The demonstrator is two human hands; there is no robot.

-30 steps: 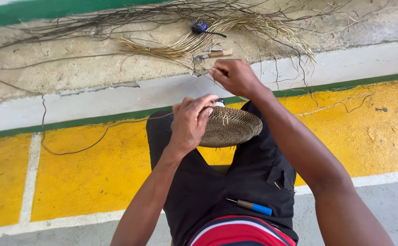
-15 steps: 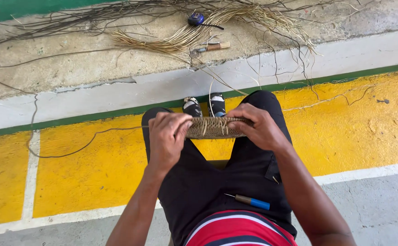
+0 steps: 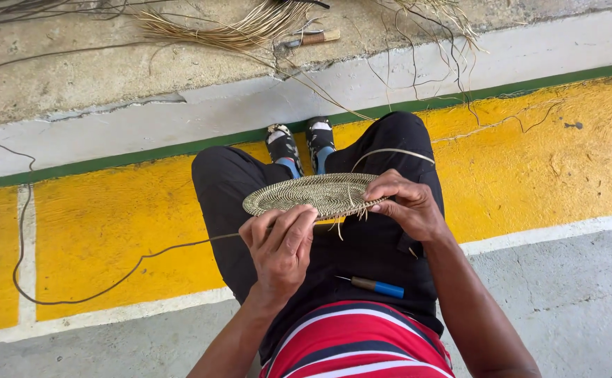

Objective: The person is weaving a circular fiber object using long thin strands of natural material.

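A flat oval woven mat [image 3: 313,192] of coiled straw rests above my black-trousered knees. My right hand [image 3: 407,206] grips its right edge between fingers and thumb. My left hand [image 3: 280,246] is at the mat's near edge, fingers pinched on a long thin fibre strand [image 3: 131,269] that trails left over the yellow floor. A thin loop of fibre [image 3: 390,152] arcs over my right knee.
A blue-handled awl [image 3: 374,285] lies on my lap. A bundle of straw [image 3: 229,31] and a wooden-handled tool [image 3: 316,38] lie on the concrete ledge ahead. My sandalled feet [image 3: 300,143] stand by the green stripe.
My right hand came back from the ledge to the mat. The mat turned from edge-on to lying flat, and my left hand moved to its near edge holding the strand.
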